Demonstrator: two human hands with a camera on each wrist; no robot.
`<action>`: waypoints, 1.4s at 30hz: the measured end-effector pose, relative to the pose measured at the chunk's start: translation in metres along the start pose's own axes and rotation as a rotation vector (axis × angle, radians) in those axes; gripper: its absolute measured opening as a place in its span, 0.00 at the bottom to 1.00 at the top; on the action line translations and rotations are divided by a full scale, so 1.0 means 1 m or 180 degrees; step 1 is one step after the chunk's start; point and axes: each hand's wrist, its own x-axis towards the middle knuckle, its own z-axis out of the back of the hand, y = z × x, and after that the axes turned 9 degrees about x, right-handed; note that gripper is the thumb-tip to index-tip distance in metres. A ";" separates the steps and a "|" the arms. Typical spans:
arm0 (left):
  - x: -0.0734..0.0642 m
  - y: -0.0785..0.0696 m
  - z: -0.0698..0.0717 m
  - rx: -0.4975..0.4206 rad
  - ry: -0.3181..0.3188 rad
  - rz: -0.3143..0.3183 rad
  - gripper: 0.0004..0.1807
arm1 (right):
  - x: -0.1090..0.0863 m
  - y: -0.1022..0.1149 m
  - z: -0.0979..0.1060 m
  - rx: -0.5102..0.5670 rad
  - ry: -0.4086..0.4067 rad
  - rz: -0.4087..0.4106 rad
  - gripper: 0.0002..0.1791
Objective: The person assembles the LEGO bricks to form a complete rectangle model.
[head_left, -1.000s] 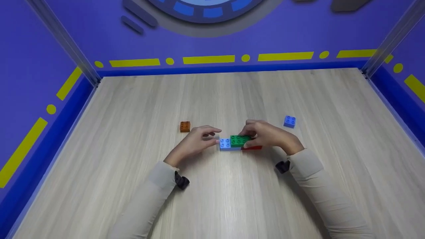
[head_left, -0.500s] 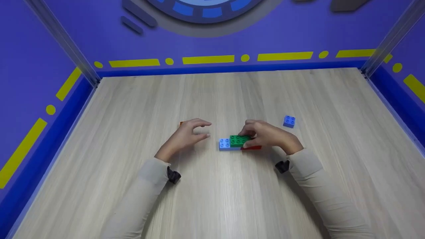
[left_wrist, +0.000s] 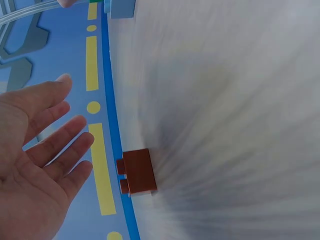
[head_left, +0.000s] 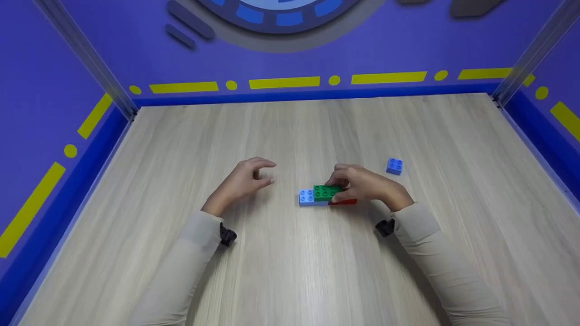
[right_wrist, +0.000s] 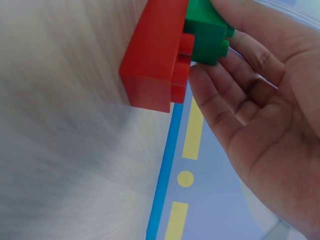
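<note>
My right hand [head_left: 364,182] pinches a green toy building brick [head_left: 322,193] between thumb and fingers. That brick sits across a light blue brick [head_left: 306,197] on its left and a red brick [head_left: 345,202] on its right, the two lying end to end on the table. The red brick [right_wrist: 150,60] shows close up in the right wrist view. My left hand [head_left: 242,179] hovers over the table to the left, fingers apart and holding nothing. An orange-brown brick [left_wrist: 139,171] stands near it in the left wrist view; in the head view the hand hides it.
A small blue brick [head_left: 394,166] lies beyond my right wrist. The wooden table [head_left: 290,271] is bounded by blue panels [head_left: 290,63] with yellow marks at the back and sides.
My left hand has drawn away leftward from the light blue brick and now covers the orange-brown brick in the head view. The right hand has stayed in place on the green brick.
</note>
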 end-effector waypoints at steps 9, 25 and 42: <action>0.000 0.009 0.003 0.0087 0.0010 0.0077 0.21 | -0.001 -0.001 -0.001 0.0053 -0.0028 -0.0031 0.16; 0.000 0.020 0.008 -0.0001 0.0075 0.0182 0.22 | -0.002 -0.001 -0.001 0.0060 -0.0028 -0.0063 0.16; 0.001 0.032 0.012 0.0271 0.0317 0.0503 0.25 | 0.000 -0.002 0.000 0.0078 -0.0006 -0.0001 0.16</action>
